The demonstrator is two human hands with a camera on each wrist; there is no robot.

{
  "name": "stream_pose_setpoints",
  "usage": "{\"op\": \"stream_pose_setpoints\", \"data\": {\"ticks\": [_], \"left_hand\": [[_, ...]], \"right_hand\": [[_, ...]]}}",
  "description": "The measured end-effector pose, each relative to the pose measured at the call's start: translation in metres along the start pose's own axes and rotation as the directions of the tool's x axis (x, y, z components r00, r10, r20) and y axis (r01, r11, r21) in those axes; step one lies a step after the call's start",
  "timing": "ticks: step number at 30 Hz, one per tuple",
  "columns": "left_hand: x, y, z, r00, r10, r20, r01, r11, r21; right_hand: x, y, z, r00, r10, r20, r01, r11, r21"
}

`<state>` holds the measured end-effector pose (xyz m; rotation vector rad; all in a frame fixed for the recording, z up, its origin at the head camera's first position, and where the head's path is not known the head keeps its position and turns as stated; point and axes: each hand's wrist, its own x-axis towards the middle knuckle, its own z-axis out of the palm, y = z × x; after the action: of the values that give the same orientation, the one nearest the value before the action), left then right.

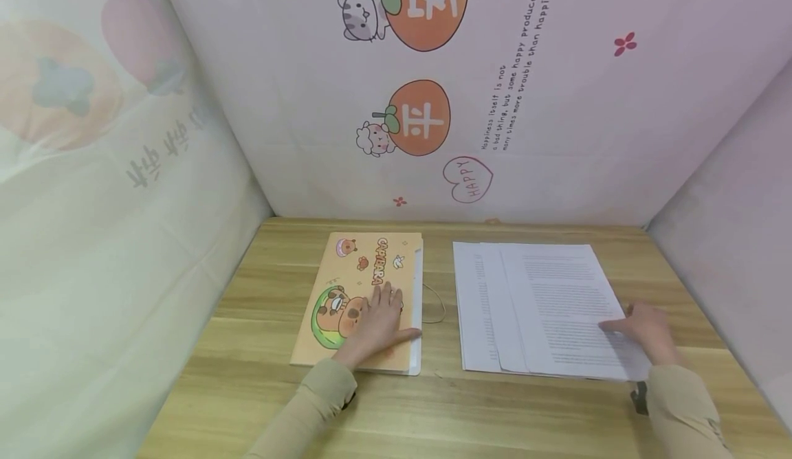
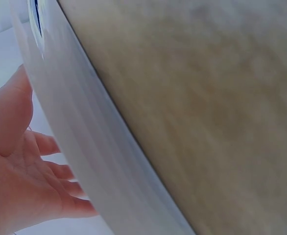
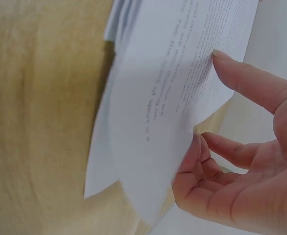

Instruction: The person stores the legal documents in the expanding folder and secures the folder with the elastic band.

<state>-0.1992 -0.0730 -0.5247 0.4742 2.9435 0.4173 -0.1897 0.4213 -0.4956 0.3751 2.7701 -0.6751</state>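
My left hand (image 1: 380, 321) rests on an expanding file folder (image 1: 328, 273) with a capybara cover, its fingers straight and spread. The thumb lies near the folder's right side, where white inner pages show. In the left wrist view, the palm of the left hand (image 2: 31, 166) is seen behind a pale, blurred edge. At the right, my right hand (image 1: 646, 328) pinches the right edge of the top printed sheets (image 1: 569, 294). In the right wrist view, the thumb (image 3: 251, 81) lies over the print and curled fingers go under the lifted, bent edge; how many sheets it holds I cannot tell.
More printed sheets (image 1: 476, 308) lie fanned out to the left of the top ones. A thin cord (image 1: 442, 308) loops out from the folder's right side. All lie on a wooden table (image 1: 396, 418), with patterned cloth walls (image 1: 297, 102) at the back and sides.
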Motion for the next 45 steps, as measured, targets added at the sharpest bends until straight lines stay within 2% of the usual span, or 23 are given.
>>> {"op": "stream_pose_setpoints", "data": {"ticks": [7,14,29,36,45], "left_hand": [[0.0,0.002,0.001,1.0,-0.007,0.014,0.007,0.999,0.036],[0.002,0.004,0.002,1.0,-0.02,0.016,0.019,0.999,0.039],[0.007,0.006,0.004,1.0,-0.021,0.021,0.02,0.999,0.038],[0.007,0.009,0.0,0.999,-0.018,0.039,0.017,0.999,0.034],[0.01,0.012,-0.004,0.999,-0.013,0.037,0.012,1.0,0.006]], "right_hand": [[-0.002,-0.002,-0.002,0.999,0.036,0.03,-0.036,0.999,0.024],[-0.002,-0.003,-0.001,0.997,0.069,0.045,-0.074,0.992,0.103],[0.0,-0.003,-0.005,0.991,0.093,0.092,-0.101,0.991,0.089],[0.001,-0.002,-0.008,0.992,0.067,0.104,-0.072,0.996,0.048],[0.0,-0.004,-0.01,0.988,0.075,0.134,-0.086,0.993,0.081]]}}
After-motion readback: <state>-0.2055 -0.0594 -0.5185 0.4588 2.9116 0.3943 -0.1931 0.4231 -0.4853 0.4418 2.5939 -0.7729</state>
